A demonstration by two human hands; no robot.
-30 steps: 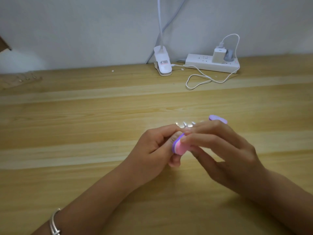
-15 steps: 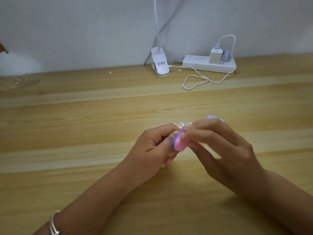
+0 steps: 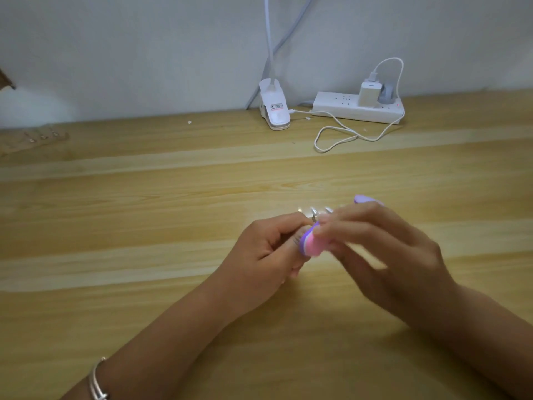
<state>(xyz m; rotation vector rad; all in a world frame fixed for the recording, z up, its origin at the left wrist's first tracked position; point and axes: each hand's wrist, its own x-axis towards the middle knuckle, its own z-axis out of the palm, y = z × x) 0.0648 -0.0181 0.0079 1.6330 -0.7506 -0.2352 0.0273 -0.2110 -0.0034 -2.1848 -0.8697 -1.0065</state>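
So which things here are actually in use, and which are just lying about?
In use: pink-and-purple block, pinched by the right hand against the thumb of the left hand.
Lying about: clip lamp, power strip, white cable, silvery bits, purple piece.

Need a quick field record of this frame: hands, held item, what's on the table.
work: right hand pinches a pink-and-purple buffer block against the fingertips of the left hand
left hand: fingers curled, nothing visibly held; bracelet on wrist
right hand: blurred
behind hands: small shiny metal pieces and a purple piece, partly hidden
back edge: white clip, power strip with charger, looped white cable
surface: wooden table
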